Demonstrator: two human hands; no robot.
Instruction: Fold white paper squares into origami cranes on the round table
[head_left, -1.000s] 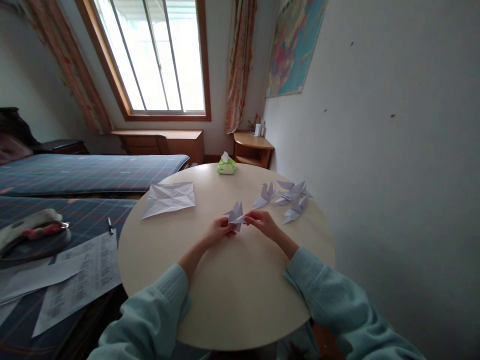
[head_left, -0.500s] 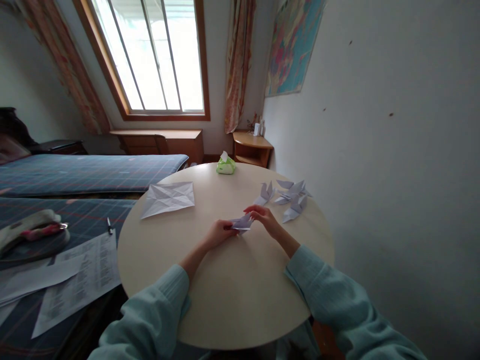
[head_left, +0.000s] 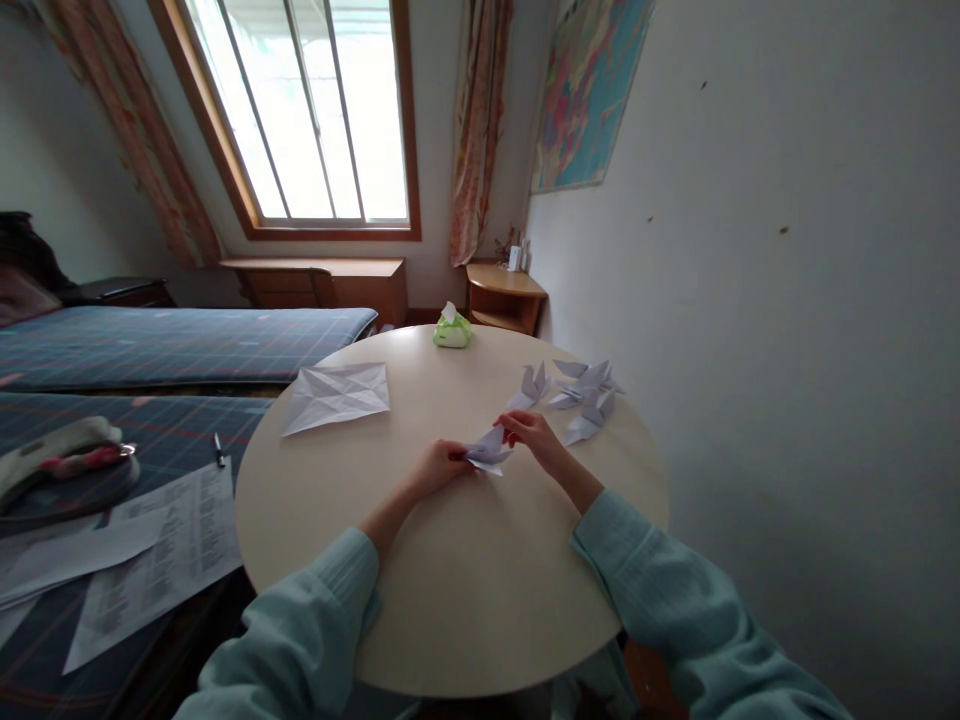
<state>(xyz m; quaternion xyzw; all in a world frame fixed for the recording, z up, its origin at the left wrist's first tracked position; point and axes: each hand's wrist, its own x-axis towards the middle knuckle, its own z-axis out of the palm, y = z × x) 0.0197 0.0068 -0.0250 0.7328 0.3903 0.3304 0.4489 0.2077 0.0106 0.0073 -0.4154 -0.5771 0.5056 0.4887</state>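
A folded white paper bird (head_left: 487,453) is held between my hands above the middle of the round table (head_left: 480,580). My left hand (head_left: 439,467) pinches its left end, the fingertips partly hidden by the paper. With thumb and fingers together, my right hand (head_left: 531,432) grips its raised upper point. Just beyond my right hand stands a finished-looking paper crane (head_left: 530,386). Several more folded paper cranes (head_left: 591,395) lie in a heap to the right. On the left lies a creased white sheet (head_left: 339,397), spread flat.
A green tissue pack (head_left: 452,328) sits at the table's far edge. Left of the table, a plaid bed (head_left: 187,425) bears printed sheets (head_left: 169,560), a pen (head_left: 219,451) and a bag-like item (head_left: 64,465). The wall (head_left: 787,400) rises close on the right.
My right hand has shifted slightly right, its fingers closing on the paper's upper point. That point now stands up higher, and the paper's flaps are spread wider. My left hand has stayed in place.
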